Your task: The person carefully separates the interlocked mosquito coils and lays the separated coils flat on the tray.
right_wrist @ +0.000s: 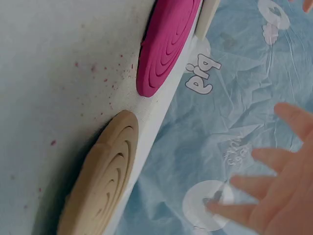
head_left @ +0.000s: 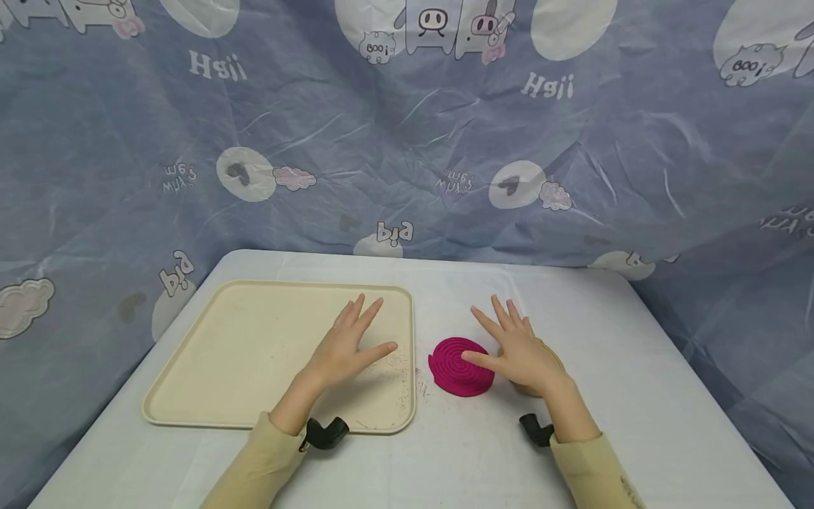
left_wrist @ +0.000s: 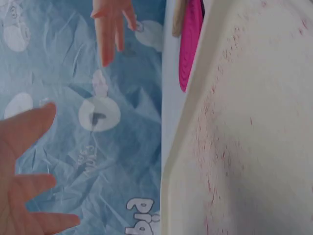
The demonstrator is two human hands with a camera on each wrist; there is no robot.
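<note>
Above the right end of a cream tray [head_left: 254, 353], my left hand [head_left: 343, 353] hovers with its fingers spread and holds nothing. My right hand [head_left: 518, 357] is likewise spread in the air, its thumb overlapping a flat magenta spiral coil [head_left: 459, 378] in the head view. Partly hidden beneath that hand lies a tan spiral coil [right_wrist: 105, 186], seen better in the right wrist view beside the magenta one. Both coils rest on the white table covering, to the right of the tray.
Reddish crumbs [left_wrist: 210, 147] are scattered over the tray's right end, and some lie on the white table covering [head_left: 636, 396] near the coils. A blue printed cloth [head_left: 394, 141] hangs behind the table. Black wrist devices [head_left: 327, 433] sit at both wrists.
</note>
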